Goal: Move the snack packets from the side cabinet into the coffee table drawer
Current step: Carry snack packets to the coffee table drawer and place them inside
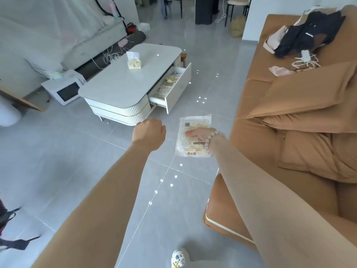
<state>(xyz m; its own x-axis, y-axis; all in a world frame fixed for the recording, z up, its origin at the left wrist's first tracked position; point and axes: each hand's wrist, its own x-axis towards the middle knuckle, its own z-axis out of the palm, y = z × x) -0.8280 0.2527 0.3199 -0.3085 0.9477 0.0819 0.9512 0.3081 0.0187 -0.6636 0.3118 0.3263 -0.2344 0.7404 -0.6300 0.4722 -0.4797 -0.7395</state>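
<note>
Clear plastic snack packet (pixel 194 139) is held flat above the floor, gripped by the right hand (pixel 201 134), thumb on top, for transport. Left hand (pixel 149 132): closed fist, empty. Ahead, the coffee table (pixel 119 82) has its drawer (pixel 178 91) pulled out to receive it.

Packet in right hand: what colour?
The packet is white with yellow-orange print and a black barcode; head view.

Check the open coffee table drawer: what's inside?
The drawer holds several yellow-and-white packets lying in a row. Its inner part runs under the tabletop, so anything there is hidden, as is whatever lies beneath the packets.
</note>
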